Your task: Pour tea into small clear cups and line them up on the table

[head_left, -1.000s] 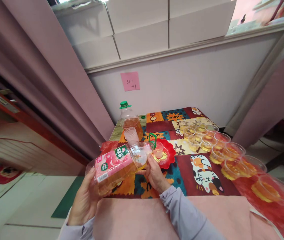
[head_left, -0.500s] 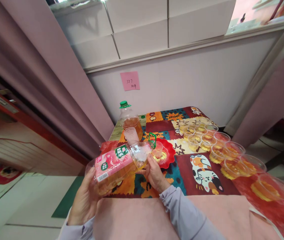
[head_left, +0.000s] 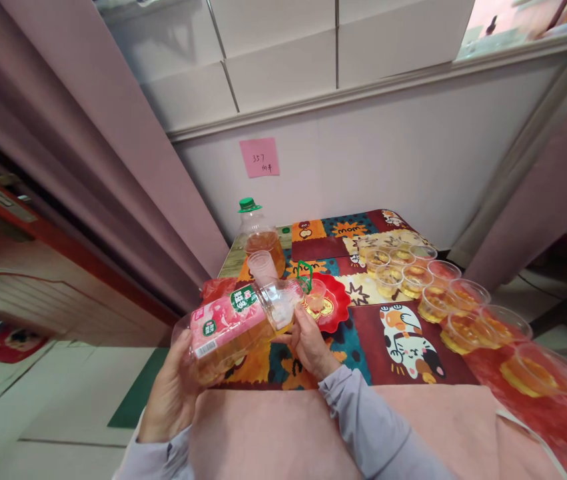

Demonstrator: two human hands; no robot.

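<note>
A large plastic juice bottle (head_left: 230,323) with a pink label lies tilted across both hands, its neck toward the right. My left hand (head_left: 173,387) is closed around its base. My right hand (head_left: 310,343) grips it near the neck, fingers wrapped beneath. Amber juice shows along the lower side. The bottle's mouth, with a green handle ring (head_left: 304,275), is over or beside a clear plastic cup (head_left: 315,297) on a red scalloped tray (head_left: 339,313). Whether juice is flowing cannot be made out.
Behind the bottle stand a stack of clear cups (head_left: 262,263) and a second juice bottle (head_left: 266,243) with a green cap. Several cups of juice (head_left: 417,280) line the table's right side. A loose green cap (head_left: 286,231) lies near the back edge.
The camera view has shifted very slightly. Both hands keep the same hold on the bottle, which stays tilted toward the tray.
</note>
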